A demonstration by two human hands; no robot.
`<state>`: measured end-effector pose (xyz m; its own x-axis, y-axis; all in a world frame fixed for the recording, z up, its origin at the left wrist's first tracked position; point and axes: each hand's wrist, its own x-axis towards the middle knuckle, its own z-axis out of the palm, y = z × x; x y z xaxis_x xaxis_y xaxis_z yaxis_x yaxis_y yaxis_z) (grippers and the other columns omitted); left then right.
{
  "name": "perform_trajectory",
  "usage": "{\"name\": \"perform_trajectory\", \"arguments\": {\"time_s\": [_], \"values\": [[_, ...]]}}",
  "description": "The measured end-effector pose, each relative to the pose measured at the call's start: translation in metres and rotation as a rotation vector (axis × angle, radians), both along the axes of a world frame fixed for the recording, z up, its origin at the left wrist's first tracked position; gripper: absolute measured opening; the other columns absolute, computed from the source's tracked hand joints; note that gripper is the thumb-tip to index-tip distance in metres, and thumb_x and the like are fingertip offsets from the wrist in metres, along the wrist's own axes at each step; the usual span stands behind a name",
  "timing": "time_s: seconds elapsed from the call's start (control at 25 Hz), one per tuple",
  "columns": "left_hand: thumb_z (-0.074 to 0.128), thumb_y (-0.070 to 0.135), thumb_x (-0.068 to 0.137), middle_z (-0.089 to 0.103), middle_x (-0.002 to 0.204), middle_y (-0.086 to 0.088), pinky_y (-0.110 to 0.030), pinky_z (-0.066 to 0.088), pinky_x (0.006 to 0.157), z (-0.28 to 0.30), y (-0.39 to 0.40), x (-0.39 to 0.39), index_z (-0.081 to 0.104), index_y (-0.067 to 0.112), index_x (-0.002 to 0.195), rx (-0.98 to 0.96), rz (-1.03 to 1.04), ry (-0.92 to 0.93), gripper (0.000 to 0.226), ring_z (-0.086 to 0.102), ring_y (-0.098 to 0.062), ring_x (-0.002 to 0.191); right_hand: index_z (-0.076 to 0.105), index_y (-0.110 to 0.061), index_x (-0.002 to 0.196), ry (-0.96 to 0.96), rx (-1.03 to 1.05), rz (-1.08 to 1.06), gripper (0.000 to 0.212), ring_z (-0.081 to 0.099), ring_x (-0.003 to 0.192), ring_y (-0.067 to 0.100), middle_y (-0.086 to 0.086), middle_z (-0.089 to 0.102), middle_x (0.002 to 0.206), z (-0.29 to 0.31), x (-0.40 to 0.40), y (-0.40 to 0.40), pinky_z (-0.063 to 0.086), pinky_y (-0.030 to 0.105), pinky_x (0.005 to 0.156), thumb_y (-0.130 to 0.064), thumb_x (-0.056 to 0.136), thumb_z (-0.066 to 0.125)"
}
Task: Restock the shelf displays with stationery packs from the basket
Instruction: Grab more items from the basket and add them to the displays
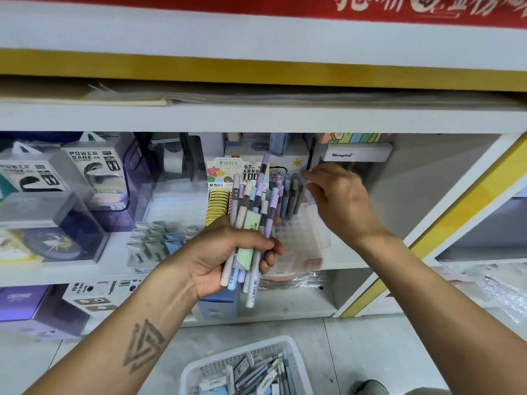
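Left hand point(228, 252) grips slim pastel pens point(251, 223) (smooth, matte barrels).

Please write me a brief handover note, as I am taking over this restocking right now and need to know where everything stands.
Left hand: grips a bundle of pastel pens in front of the shelf.
Right hand: up at the clear pen display stand; its fingertips are at the tops of the pens already standing in it. Whether it pinches one is unclear.
White basket: on the floor below, with more stationery packs inside.
Done: the back of the stand is partly filled.
Left: slot in the held pens, then shelve the basket's packs.
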<state>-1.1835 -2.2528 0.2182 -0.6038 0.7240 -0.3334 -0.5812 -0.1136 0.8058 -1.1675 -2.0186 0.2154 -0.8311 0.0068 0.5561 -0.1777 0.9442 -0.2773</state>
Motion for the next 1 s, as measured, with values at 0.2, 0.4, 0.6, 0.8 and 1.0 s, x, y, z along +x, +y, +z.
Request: {"name": "perform_trajectory", "arguments": {"time_s": [0.2,0.4,0.6,0.8,1.0], "values": [[0.066,-0.011,0.072,0.066,0.087,-0.029,-0.031,0.055,0.057,0.000,0.000,0.003,0.068,-0.002,0.114,-0.009,-0.061,0.031,0.043,0.064,-0.027,0.063,0.058,-0.009,0.136,-0.127,0.039,-0.072,0.038,0.060,0.094,0.029,0.010,0.061,0.108,-0.001,0.001,-0.010,0.053,0.038,0.074,-0.010,0.099,0.053],[0.066,-0.010,0.074,0.067,0.085,-0.027,-0.030,0.054,0.057,0.001,0.002,0.005,0.072,0.005,0.108,-0.020,-0.171,0.031,0.038,0.064,-0.024,0.062,0.064,-0.015,0.123,-0.239,-1.007,0.032,0.028,0.062,0.064,0.008,-0.001,0.077,0.089,0.015,0.003,-0.026,0.045,0.020,0.053,-0.029,0.098,0.063],[0.064,-0.011,0.074,0.067,0.085,-0.026,-0.028,0.054,0.057,0.001,0.003,0.008,0.071,0.003,0.110,-0.087,-0.252,-0.005,0.039,0.063,-0.023,0.061,0.067,0.002,0.110,-0.197,-1.311,0.115,0.016,0.054,0.061,0.019,0.015,0.074,0.086,0.019,0.001,-0.026,0.043,0.026,0.055,-0.006,0.096,0.062],[0.063,-0.013,0.073,0.065,0.085,-0.031,-0.029,0.054,0.054,0.003,-0.006,-0.001,0.059,-0.008,0.117,-0.138,-0.144,-0.015,0.045,0.063,-0.026,0.059,0.056,0.013,0.111,0.104,-1.302,-0.053,0.022,0.061,0.060,0.023,0.014,0.072,0.076,0.023,0.000,-0.006,0.053,0.031,0.058,-0.002,0.096,0.062],[0.065,-0.011,0.068,0.067,0.083,-0.031,-0.029,0.055,0.052,0.008,-0.014,-0.010,0.071,-0.001,0.080,-0.165,-0.009,-0.030,0.017,0.064,-0.026,0.059,0.055,0.003,0.101,0.220,-1.179,-0.048,0.012,0.068,0.060,0.018,0.011,0.072,0.074,0.023,0.002,-0.013,0.057,0.028,0.060,-0.003,0.096,0.063]]}}
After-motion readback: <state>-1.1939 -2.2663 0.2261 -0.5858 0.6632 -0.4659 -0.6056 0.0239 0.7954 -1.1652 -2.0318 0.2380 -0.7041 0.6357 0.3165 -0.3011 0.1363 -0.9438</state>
